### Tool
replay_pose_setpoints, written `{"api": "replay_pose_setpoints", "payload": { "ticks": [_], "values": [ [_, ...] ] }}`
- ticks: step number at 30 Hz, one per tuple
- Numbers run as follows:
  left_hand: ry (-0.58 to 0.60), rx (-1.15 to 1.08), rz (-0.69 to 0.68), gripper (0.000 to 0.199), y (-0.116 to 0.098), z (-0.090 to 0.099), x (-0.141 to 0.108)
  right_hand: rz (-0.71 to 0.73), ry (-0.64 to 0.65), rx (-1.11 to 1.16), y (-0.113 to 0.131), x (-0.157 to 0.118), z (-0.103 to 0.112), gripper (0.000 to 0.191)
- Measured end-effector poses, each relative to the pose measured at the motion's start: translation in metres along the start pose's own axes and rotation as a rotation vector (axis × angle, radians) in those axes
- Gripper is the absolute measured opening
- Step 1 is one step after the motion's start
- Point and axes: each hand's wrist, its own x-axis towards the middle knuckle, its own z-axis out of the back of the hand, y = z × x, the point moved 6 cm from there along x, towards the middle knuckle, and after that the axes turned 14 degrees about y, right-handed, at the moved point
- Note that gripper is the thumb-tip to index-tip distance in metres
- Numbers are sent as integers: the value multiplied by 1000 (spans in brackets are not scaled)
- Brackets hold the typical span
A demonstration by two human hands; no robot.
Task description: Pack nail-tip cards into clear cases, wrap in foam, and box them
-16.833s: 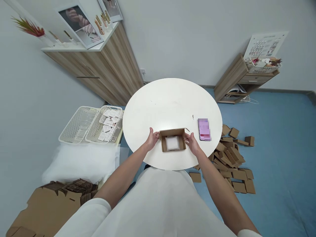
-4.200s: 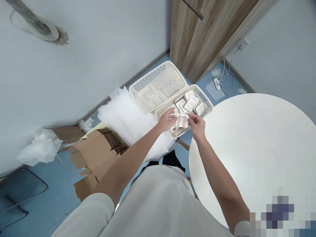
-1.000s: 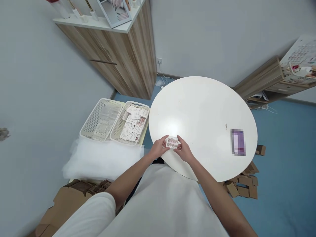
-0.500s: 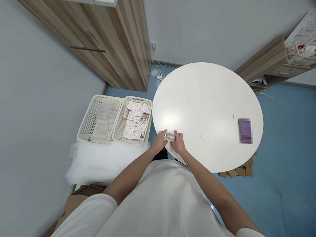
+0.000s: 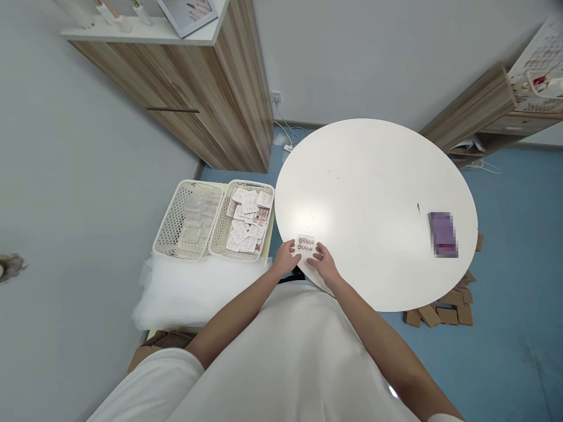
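Observation:
A small flat card of press-on nails (image 5: 306,243), with two rows of pinkish nails, lies on the white oval table (image 5: 373,176) near its front left edge. Just left of the card, my left hand (image 5: 287,258) is open, its fingers apart. On the other side my right hand (image 5: 324,262) is open too, fingers spread and curved toward the card. Neither hand grips it; whether a fingertip touches its edge I cannot tell.
Left of the table stand a white basket (image 5: 213,234) of printed cards and another basket (image 5: 159,231) with clear plastic pieces. Translucent wrapping (image 5: 197,287) lies before them. A purple pixelated block (image 5: 443,234) sits at the table's right. Cardboard pieces (image 5: 448,315) lie below on the floor.
Both hands have let go of the card of nails and moved apart from it. The card now lies on the table. The camera view has tilted up slightly, showing the cabinet top.

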Motion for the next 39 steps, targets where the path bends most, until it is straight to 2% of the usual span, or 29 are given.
{"api": "replay_pose_setpoints", "payload": {
  "ticks": [4,10,21,39],
  "values": [
    [22,-145,-2,62,2,-6,2,38,20,70,1,5,-5,75],
    [10,-242,-31,66,4,-2,6,50,46,114,6,14,-10,77],
    [-10,-243,-70,68,-10,20,21,104,116,197,19,42,-15,80],
    [-5,-255,-81,65,-11,23,21,102,98,162,23,42,-14,79]
  ]
}}
